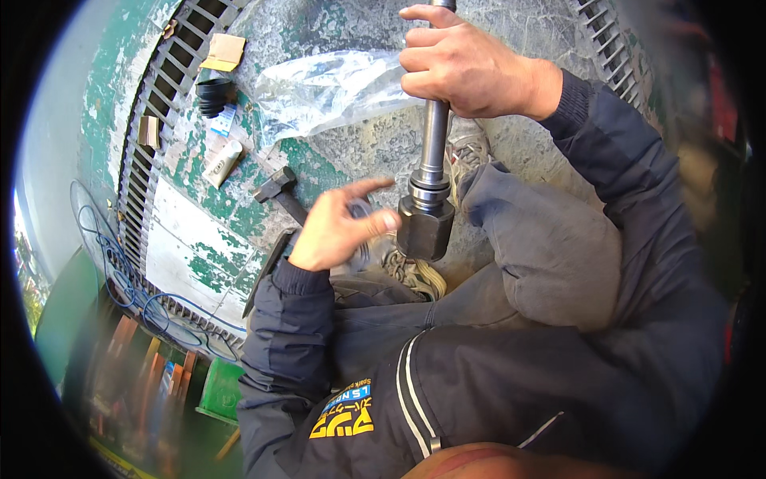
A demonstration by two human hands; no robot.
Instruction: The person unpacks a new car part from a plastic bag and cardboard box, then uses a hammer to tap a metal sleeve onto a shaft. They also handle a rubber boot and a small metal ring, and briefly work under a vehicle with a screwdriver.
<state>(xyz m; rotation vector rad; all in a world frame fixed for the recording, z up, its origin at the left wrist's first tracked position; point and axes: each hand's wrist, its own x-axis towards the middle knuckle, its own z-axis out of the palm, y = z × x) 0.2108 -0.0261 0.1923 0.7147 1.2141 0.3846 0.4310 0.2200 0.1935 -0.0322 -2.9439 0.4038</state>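
Seated low on a floor (199,231) of concrete with worn green paint. To the left, a curved grate (159,88), and behind it loops of blue cable (120,271).

In the middle, held upright over the lap and between the knees: a steel shaft (435,136), with its thick joint (425,227) at the lower end, just above a shoe. Right hand (463,68) closed in a full fist around the upper part of the shaft. Left hand (339,227) half spread beside the joint, forefinger stretched out, thumb toward the metal, pinching nothing; blurred, so cannot tell if touching or only very near.

Judged as work on the joint end, with the shaft kept steady from above. For a next move: firm hold by the right hand, and a free left hand to come onto the joint.

Room: tight on the right because of knee and sleeve; more open on the left, toward the floor. Lying there, well apart from the hands: a clear bag (327,88), a hammer (275,188), a black rubber boot (215,96), a white tube (222,162), a card piece (224,52).
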